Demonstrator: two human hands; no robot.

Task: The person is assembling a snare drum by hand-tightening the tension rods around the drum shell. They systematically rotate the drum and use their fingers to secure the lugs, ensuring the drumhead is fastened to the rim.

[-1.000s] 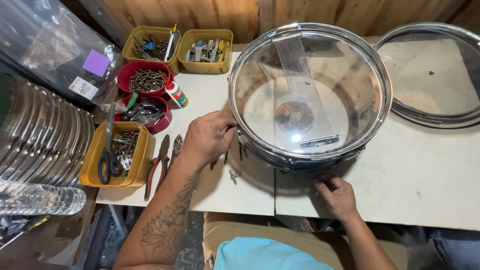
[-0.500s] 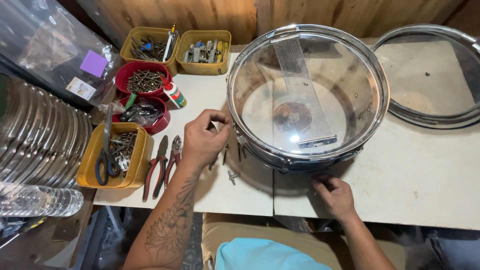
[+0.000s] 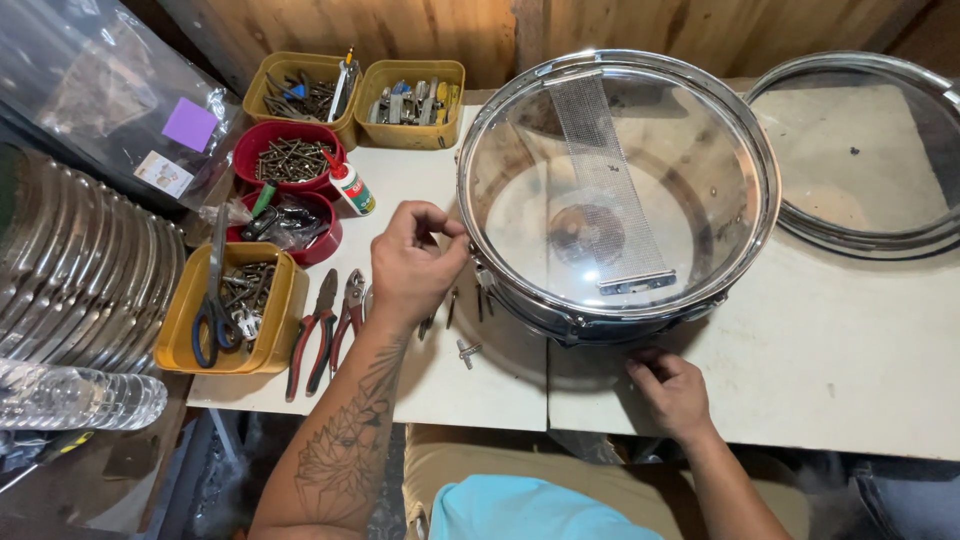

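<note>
A chrome-rimmed drum (image 3: pixel 618 190) with a clear skin and a strip of snare wires lies flat on the white table (image 3: pixel 840 350). My left hand (image 3: pixel 412 262) is at the drum's left rim, its fingers pinched together on something small that I cannot make out. My right hand (image 3: pixel 672 388) rests on the table under the drum's near edge, fingertips touching the shell. Several loose screws and a wing bolt (image 3: pixel 466 350) lie on the table between my hands.
Two red-handled pliers (image 3: pixel 325 325) lie left of my left hand. Yellow trays (image 3: pixel 232 308) and red bowls (image 3: pixel 290 157) of screws and tools, a small glue bottle (image 3: pixel 350 185), stacked metal hoops (image 3: pixel 85 275) and a plastic bottle (image 3: pixel 70 398) fill the left. Another hoop (image 3: pixel 865 150) lies at the right.
My left hand has lifted slightly and shifted along the drum's left rim, its fingers now pinched closer. My right hand stays at the near edge.
</note>
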